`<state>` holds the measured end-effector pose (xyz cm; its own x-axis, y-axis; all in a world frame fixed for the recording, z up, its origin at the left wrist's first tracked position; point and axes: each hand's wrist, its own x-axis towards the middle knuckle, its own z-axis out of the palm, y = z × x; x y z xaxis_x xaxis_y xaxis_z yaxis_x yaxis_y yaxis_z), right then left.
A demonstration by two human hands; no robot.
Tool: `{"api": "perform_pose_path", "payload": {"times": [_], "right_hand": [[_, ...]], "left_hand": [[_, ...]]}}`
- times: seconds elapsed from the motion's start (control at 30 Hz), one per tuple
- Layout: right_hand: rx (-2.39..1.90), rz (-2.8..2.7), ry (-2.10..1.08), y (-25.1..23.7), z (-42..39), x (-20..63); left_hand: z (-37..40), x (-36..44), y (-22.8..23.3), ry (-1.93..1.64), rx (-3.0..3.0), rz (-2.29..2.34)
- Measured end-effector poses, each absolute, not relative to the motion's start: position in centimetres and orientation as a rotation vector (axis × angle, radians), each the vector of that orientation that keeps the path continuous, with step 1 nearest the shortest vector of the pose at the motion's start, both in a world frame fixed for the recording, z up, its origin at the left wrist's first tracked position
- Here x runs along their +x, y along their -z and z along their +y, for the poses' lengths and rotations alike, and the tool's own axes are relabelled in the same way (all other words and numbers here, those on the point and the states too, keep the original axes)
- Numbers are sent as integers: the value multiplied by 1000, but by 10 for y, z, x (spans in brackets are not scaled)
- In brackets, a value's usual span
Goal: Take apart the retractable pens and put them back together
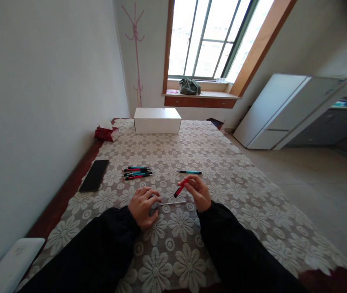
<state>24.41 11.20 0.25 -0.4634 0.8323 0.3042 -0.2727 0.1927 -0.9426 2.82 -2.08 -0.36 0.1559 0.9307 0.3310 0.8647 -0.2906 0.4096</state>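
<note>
My right hand point(198, 193) pinches a red and black pen barrel point(181, 189) between thumb and fingers, tilted above the tablecloth. On the cloth just below it lies a thin pale pen refill point(173, 203). The refill's left end meets the fingertips of my left hand point(143, 206). That hand rests low with curled fingers; something small and dark shows between its thumb and index finger, too hidden to name. Beyond my right hand lies a teal and black pen point(189, 172) on its own. Several red, teal and black pens point(138, 173) form a pile beyond my left hand.
A black phone point(94, 176) lies left of the pens. Farther back on the flowered tablecloth point(200, 146) stand a white box point(157, 122) and a red tissue pack point(106, 133). A white device point(16, 260) sits at the near left edge, by the wall.
</note>
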Motion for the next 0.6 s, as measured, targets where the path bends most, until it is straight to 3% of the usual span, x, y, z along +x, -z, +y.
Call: {"api": "perform_pose_path", "payload": {"times": [0.13, 0.37, 0.6], "right_hand": [[-564, -1549, -1430, -3, 111, 244], [-575, -1798, -1107, -3, 105, 248], [-525, -1624, -1239, -7, 104, 246]], "left_hand": [[-20, 28, 5, -776, 2287, 1803], [-21, 28, 4, -747, 2272, 1819], [-19, 26, 10, -773, 2308, 1814]]}}
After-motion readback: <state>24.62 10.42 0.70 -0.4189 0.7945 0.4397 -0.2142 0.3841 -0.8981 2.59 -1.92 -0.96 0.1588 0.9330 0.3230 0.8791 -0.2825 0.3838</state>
